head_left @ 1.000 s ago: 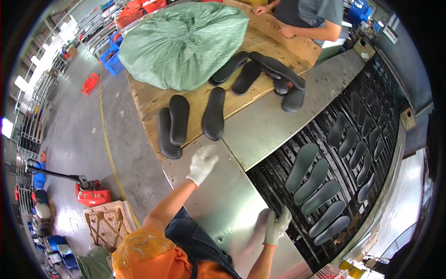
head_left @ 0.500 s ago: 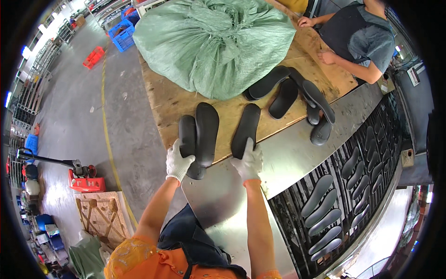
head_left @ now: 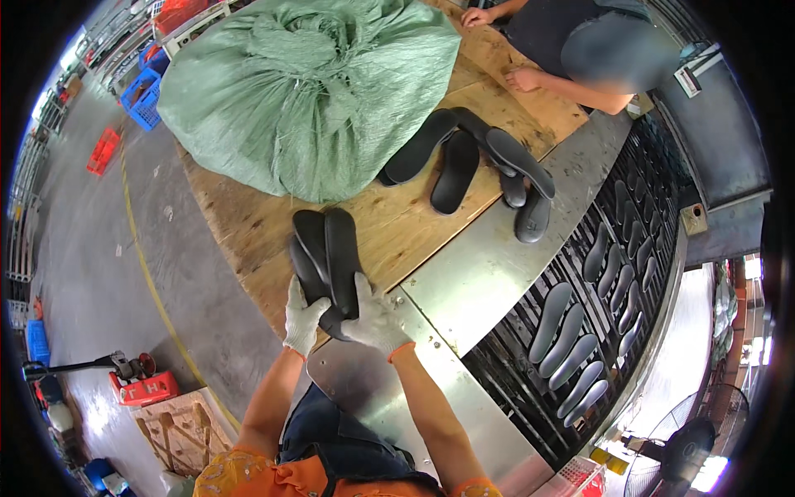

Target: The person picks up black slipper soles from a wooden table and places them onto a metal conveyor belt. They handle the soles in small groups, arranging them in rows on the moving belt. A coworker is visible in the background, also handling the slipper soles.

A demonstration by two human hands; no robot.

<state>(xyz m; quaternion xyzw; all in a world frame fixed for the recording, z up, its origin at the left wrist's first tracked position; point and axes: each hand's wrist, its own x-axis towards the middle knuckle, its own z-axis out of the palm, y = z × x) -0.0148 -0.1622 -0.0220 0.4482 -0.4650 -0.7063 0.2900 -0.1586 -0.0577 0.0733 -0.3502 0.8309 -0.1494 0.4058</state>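
Observation:
Black shoe soles (head_left: 340, 253) are bunched together at the near edge of the wooden tabletop, overlapping and pointing away from me. My left hand (head_left: 303, 318), in a white knitted glove, grips their left side near the close end. From the right, my right hand (head_left: 376, 320), gloved the same way, wraps its fingers round the edge of the rightmost sole. The lowest ends of the soles lie partly between both hands. Farther right, a loose group of black soles (head_left: 455, 171) lies across the wood and the metal edge.
A large green woven sack (head_left: 310, 91) covers the table's far left. Across the table (head_left: 240, 232), a person (head_left: 580, 50) rests their hands on the wood. Rows of soles lie on a black slatted conveyor (head_left: 513, 389) to the right. A red pallet jack (head_left: 145, 385) stands at left.
My right hand has brought its sole leftward against the others, so they now lie bunched between both hands. The view has shifted to the right.

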